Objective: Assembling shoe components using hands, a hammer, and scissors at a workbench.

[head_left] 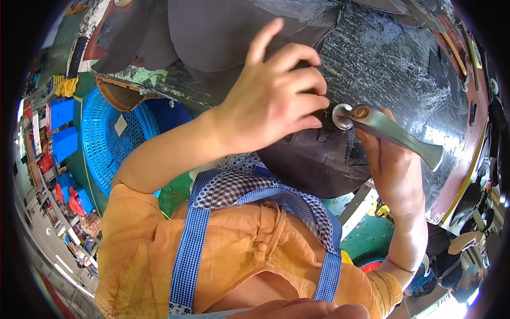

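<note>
My right hand [396, 165] grips a shoemaker's hammer [396, 130], fingers wrapped below its steel head. The round polished face [341, 116] points left, and the flared end points right. Most of the handle is hidden by the hand. My left hand [279, 87] is bent over a dark, rounded sheet piece [319, 167] that overhangs the near table edge. Its thumb and index finger are close together at that piece, just left of the hammer face. The little finger is raised apart from the others. What lies under the fingertips is partly hidden.
A scuffed dark work surface [377, 58] spreads ahead. Large dark sheet pieces [212, 37] lie at its far left. Wooden-handled tools [453, 45] rest at the far right. Beside my left arm stands a blue plastic basket [98, 135]. Another person [451, 260] is at lower right.
</note>
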A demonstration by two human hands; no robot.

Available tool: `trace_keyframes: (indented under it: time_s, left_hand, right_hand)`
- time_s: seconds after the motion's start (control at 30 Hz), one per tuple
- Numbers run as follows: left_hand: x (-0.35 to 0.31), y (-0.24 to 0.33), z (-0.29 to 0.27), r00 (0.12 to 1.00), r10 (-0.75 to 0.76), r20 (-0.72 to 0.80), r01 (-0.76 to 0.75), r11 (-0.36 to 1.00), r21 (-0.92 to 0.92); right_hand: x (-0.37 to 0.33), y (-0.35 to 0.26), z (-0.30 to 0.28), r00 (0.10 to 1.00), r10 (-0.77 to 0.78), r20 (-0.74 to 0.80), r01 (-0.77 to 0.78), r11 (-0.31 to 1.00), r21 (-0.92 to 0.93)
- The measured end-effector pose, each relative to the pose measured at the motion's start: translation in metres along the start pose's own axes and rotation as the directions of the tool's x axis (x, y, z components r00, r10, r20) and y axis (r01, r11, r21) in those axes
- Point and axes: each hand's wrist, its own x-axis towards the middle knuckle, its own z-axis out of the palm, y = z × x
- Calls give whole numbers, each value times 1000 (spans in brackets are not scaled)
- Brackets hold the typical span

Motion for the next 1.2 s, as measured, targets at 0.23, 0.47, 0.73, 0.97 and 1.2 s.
trace_keyframes:
  time_s: [0.23,0.47,0.73,0.97,1.2]
  left_hand:
    - [-6,9,0,998,69,-11,-66,985,158]
    - [-7,6,1,995,100,-25,-94,980,177]
    - [-11,2,1,996,62,-67,-56,994,99]
    - [-13,3,-7,1000,-24,3,23,998,62]
    - [-20,3,-4,995,41,-86,-31,992,120]
  right_hand:
    - [-1,-2,-6,996,40,-86,-45,997,-61]
    - [6,-10,-8,993,102,67,-100,995,-29]
    - [12,-18,-9,990,6,143,7,996,-87]
    - [13,-15,-10,993,101,52,-95,989,-116]
    - [17,-20,-5,994,-57,95,64,995,-78]
